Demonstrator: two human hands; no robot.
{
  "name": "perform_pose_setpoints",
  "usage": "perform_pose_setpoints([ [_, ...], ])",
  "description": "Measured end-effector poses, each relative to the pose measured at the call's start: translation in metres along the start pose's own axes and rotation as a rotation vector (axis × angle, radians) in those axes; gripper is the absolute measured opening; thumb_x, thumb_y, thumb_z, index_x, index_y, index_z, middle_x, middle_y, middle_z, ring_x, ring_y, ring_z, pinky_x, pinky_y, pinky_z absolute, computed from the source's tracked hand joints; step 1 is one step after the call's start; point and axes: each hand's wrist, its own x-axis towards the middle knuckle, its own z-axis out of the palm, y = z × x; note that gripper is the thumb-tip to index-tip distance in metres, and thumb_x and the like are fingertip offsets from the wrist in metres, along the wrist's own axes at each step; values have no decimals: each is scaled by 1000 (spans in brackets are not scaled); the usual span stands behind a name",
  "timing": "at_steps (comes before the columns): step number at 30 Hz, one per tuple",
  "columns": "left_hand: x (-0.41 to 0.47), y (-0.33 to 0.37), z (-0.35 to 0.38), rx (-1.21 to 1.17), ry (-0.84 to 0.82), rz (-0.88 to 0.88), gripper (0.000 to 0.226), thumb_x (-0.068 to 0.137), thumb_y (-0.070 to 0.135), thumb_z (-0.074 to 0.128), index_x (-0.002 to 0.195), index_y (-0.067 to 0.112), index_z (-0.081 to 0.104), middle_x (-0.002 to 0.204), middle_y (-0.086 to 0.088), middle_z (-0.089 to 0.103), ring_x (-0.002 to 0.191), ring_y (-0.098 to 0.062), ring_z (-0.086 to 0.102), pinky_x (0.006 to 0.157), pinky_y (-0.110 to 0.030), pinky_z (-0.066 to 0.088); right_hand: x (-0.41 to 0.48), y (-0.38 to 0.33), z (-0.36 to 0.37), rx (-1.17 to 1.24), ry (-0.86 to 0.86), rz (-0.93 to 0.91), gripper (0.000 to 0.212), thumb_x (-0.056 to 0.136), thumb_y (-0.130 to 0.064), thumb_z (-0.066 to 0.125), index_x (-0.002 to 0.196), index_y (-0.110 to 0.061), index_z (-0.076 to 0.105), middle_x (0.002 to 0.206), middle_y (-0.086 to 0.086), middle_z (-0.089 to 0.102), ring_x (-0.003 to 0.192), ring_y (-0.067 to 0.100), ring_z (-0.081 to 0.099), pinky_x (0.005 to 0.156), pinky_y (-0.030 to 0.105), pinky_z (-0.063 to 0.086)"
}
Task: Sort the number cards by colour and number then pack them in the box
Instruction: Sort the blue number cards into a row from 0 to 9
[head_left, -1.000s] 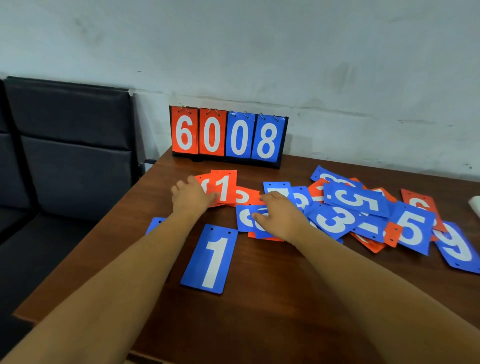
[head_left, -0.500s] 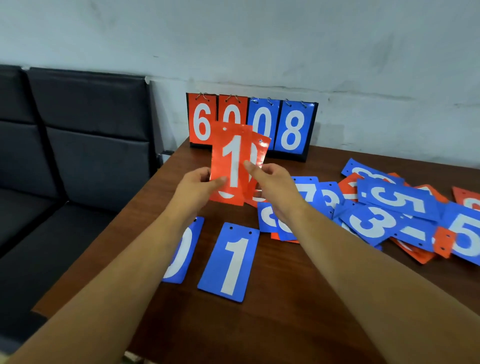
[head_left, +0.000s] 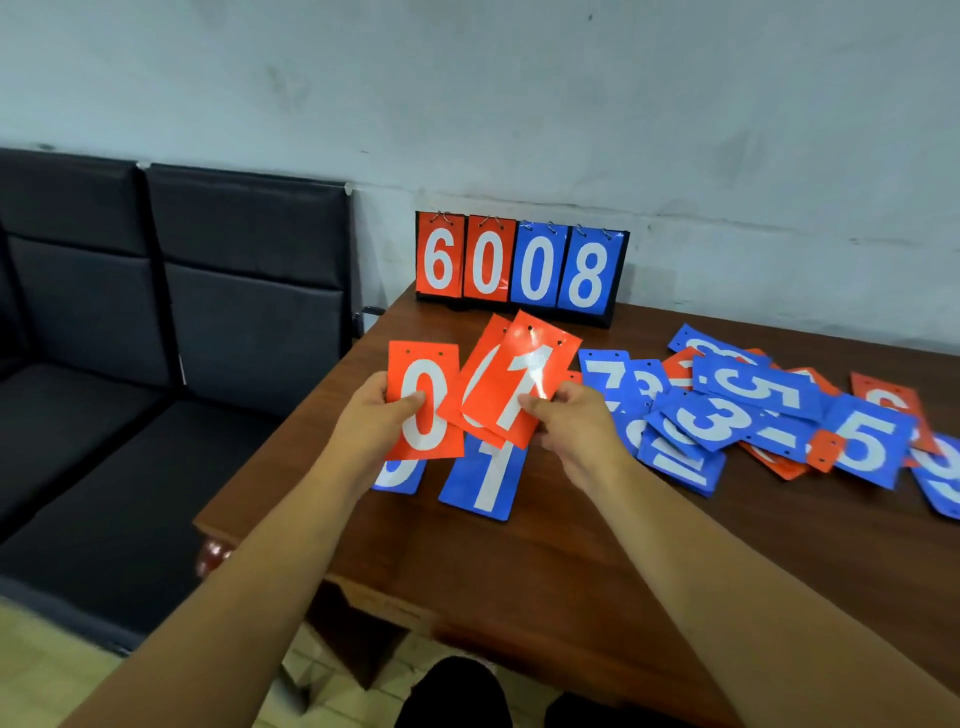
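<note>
We hold the red cards at the centre of the frame, above the brown wooden table (head_left: 493, 571). Our left hand (head_left: 363, 431) pinches the glossy orange-red plastic card printed with a white 0 (head_left: 423, 410), thumb on its face. Our right hand (head_left: 576, 436) grips two more, fanned together: the orange-red card with a white 1 (head_left: 522, 379) in front and a second orange-red card (head_left: 480, 379) behind (its digit is mostly covered).

To do this step well, we should read every face before stacking and square the edges with the holes aligned. Reds stay apart from the blue plastic card with a white 1 (head_left: 485, 488) and the blue 0 card (head_left: 397, 475), which lie just below our hands. The mixed heap of blue and orange-red cards (head_left: 753, 415) lies at right, and we see no box.
</note>
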Motion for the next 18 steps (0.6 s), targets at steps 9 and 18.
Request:
perform_pose_setpoints([
  [9, -48, -18, -48, 483, 51, -28, 43, 95, 21, 59, 136, 17, 45, 132, -8, 57, 100, -20, 56, 77, -32, 47, -57, 20, -9, -118, 7, 72, 33, 95, -16, 62, 127, -13, 61, 124, 3, 66, 108, 21, 66, 95, 46, 53],
  [18, -75, -64, -57, 983, 164, 53, 57, 86, 47, 69, 129, 16, 47, 132, -8, 53, 119, -26, 52, 95, -38, 48, -87, 27, -7, -189, -14, 115, 39, 95, -21, 62, 133, -16, 56, 133, 2, 61, 120, 22, 59, 101, 47, 49],
])
